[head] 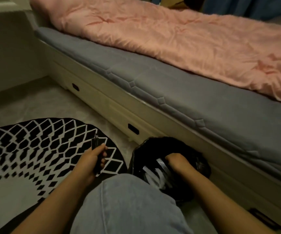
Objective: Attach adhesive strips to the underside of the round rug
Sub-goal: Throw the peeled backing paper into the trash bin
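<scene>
Denim-clad knee (pixel 124 205) sits nearest, between both arms; left hand (pixel 92 159) has its grip curled round dark adhesive strips (pixel 97 150), held ready above the round rug (pixel 35 146). Right hand (pixel 176 160) reaches into a black bag (pixel 153 149), grip hidden, probably gathering more; the rug lies pattern-up on the floor (pixel 52 102) beside the bed (pixel 170 92), not yet flipped.

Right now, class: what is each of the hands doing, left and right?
Left hand: grips a bundle of dark strips above the round rug.
Right hand: reaches into the black bag; its fingers are hidden, so cannot tell.
</scene>
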`<move>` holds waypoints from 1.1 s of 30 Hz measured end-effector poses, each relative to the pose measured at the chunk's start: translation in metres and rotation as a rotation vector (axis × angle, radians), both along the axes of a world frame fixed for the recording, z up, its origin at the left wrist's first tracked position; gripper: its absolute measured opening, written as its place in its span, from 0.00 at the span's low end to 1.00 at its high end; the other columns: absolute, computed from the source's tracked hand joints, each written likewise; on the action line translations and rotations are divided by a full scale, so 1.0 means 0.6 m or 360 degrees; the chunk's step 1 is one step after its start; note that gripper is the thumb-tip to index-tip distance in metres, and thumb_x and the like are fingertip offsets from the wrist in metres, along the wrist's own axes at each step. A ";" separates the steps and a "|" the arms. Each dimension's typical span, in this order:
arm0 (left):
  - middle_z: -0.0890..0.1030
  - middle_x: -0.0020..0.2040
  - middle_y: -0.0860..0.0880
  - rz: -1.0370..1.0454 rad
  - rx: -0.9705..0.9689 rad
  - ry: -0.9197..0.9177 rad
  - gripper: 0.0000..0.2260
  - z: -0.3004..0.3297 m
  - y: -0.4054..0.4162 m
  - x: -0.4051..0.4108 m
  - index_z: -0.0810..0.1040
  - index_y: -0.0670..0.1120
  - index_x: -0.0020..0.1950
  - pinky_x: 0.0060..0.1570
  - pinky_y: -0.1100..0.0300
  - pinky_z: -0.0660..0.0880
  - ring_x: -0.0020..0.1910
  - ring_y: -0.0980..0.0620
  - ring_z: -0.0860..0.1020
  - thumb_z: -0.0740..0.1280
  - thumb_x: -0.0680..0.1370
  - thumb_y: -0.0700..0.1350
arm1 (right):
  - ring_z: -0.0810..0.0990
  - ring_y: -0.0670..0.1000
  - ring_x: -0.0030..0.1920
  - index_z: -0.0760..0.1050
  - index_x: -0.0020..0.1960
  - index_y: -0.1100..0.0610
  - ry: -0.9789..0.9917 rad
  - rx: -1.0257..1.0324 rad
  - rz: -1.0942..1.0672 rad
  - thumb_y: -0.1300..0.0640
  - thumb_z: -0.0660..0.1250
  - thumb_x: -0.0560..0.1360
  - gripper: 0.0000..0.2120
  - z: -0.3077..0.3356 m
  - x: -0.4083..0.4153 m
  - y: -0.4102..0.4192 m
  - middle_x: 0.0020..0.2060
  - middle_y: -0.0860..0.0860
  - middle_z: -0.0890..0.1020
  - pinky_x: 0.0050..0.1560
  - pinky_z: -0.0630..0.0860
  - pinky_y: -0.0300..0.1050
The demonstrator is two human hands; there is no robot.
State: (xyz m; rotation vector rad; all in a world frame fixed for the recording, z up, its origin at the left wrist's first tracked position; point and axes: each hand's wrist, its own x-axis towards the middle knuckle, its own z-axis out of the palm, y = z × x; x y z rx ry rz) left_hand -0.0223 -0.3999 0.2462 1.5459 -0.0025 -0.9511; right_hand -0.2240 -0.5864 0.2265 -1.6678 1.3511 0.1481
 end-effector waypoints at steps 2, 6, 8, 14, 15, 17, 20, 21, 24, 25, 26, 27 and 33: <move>0.74 0.34 0.48 0.0023 -0.0007 -0.0034 0.09 0.005 0.006 0.000 0.78 0.44 0.50 0.31 0.60 0.67 0.30 0.53 0.70 0.63 0.80 0.48 | 0.76 0.61 0.62 0.76 0.62 0.66 -0.0065 -0.0005 -0.0062 0.60 0.57 0.79 0.16 0.007 -0.001 -0.005 0.60 0.62 0.78 0.59 0.74 0.50; 0.73 0.33 0.48 0.0161 -0.0027 -0.0099 0.09 0.021 0.037 0.011 0.78 0.42 0.51 0.32 0.59 0.69 0.31 0.52 0.71 0.63 0.80 0.47 | 0.80 0.56 0.44 0.78 0.53 0.62 -0.0138 0.0046 0.0063 0.60 0.62 0.78 0.09 0.086 0.050 -0.004 0.45 0.56 0.81 0.45 0.74 0.46; 0.73 0.34 0.48 0.0195 -0.0022 -0.0128 0.09 0.028 0.058 0.018 0.78 0.42 0.51 0.34 0.59 0.69 0.32 0.52 0.71 0.63 0.80 0.46 | 0.79 0.53 0.39 0.77 0.50 0.60 -0.0185 0.0073 0.0249 0.58 0.61 0.79 0.07 0.138 0.084 0.008 0.40 0.53 0.80 0.43 0.74 0.45; 0.73 0.32 0.48 0.0367 -0.0070 -0.0240 0.09 0.049 0.156 0.055 0.78 0.41 0.51 0.29 0.63 0.70 0.30 0.53 0.70 0.63 0.80 0.45 | 0.78 0.52 0.38 0.76 0.48 0.58 -0.0294 -0.0096 0.0935 0.55 0.59 0.81 0.09 0.282 0.241 0.091 0.39 0.53 0.79 0.42 0.74 0.44; 0.72 0.31 0.48 0.0396 -0.0061 -0.0262 0.08 0.054 0.173 0.057 0.78 0.41 0.49 0.25 0.65 0.69 0.29 0.53 0.70 0.63 0.80 0.45 | 0.78 0.52 0.40 0.76 0.48 0.57 -0.0285 -0.0127 0.1049 0.54 0.59 0.81 0.10 0.301 0.270 0.111 0.39 0.53 0.79 0.44 0.75 0.46; 0.72 0.32 0.48 0.0474 -0.0068 -0.0277 0.07 0.061 0.211 0.064 0.78 0.43 0.46 0.23 0.66 0.69 0.29 0.53 0.70 0.63 0.80 0.44 | 0.80 0.52 0.42 0.76 0.53 0.58 -0.0252 -0.0177 0.1280 0.53 0.59 0.81 0.11 0.324 0.327 0.161 0.42 0.53 0.80 0.46 0.77 0.47; 0.72 0.32 0.48 0.0589 -0.0055 -0.0261 0.07 0.053 0.275 0.078 0.78 0.42 0.49 0.29 0.62 0.69 0.29 0.53 0.70 0.64 0.80 0.44 | 0.81 0.52 0.45 0.76 0.58 0.59 -0.0208 -0.0176 0.1541 0.52 0.59 0.81 0.13 0.326 0.399 0.246 0.46 0.53 0.81 0.46 0.78 0.46; 0.72 0.31 0.48 0.0612 -0.0042 -0.0262 0.07 0.048 0.294 0.081 0.78 0.41 0.50 0.31 0.62 0.68 0.30 0.53 0.70 0.65 0.79 0.44 | 0.81 0.52 0.46 0.76 0.58 0.59 -0.0197 -0.0160 0.1595 0.52 0.59 0.81 0.13 0.317 0.415 0.271 0.46 0.53 0.81 0.46 0.78 0.47; 0.73 0.32 0.49 0.0687 0.0047 -0.0277 0.06 0.025 0.358 0.087 0.78 0.43 0.50 0.32 0.60 0.69 0.31 0.53 0.71 0.68 0.77 0.45 | 0.80 0.51 0.44 0.76 0.58 0.58 -0.0143 -0.0033 0.1677 0.52 0.59 0.81 0.12 0.252 0.451 0.342 0.45 0.52 0.80 0.44 0.76 0.46; 0.74 0.33 0.49 0.0703 0.0100 -0.0284 0.05 0.015 0.377 0.086 0.77 0.44 0.49 0.33 0.60 0.69 0.32 0.52 0.71 0.68 0.77 0.46 | 0.80 0.51 0.44 0.76 0.57 0.57 -0.0126 0.0010 0.1664 0.52 0.60 0.81 0.12 0.221 0.455 0.359 0.44 0.52 0.80 0.43 0.76 0.45; 0.74 0.34 0.48 0.0710 0.0149 -0.0281 0.05 0.005 0.392 0.085 0.76 0.46 0.48 0.34 0.59 0.69 0.33 0.52 0.72 0.69 0.76 0.47 | 0.80 0.51 0.43 0.75 0.56 0.57 -0.0110 0.0036 0.1639 0.52 0.60 0.81 0.11 0.188 0.456 0.372 0.44 0.52 0.80 0.43 0.76 0.45; 0.74 0.35 0.48 0.0743 0.0186 -0.0262 0.06 -0.009 0.417 0.083 0.77 0.46 0.48 0.35 0.58 0.69 0.33 0.51 0.71 0.69 0.76 0.47 | 0.80 0.51 0.44 0.75 0.55 0.57 -0.0077 0.0081 0.1617 0.51 0.60 0.80 0.11 0.150 0.459 0.394 0.45 0.52 0.80 0.44 0.76 0.46; 0.77 0.42 0.45 0.1012 0.0427 -0.0155 0.02 -0.103 0.512 0.062 0.77 0.44 0.46 0.36 0.59 0.68 0.39 0.51 0.74 0.69 0.76 0.41 | 0.79 0.54 0.50 0.75 0.56 0.58 0.0086 0.0407 0.1129 0.54 0.60 0.80 0.10 -0.060 0.437 0.446 0.50 0.56 0.80 0.52 0.77 0.49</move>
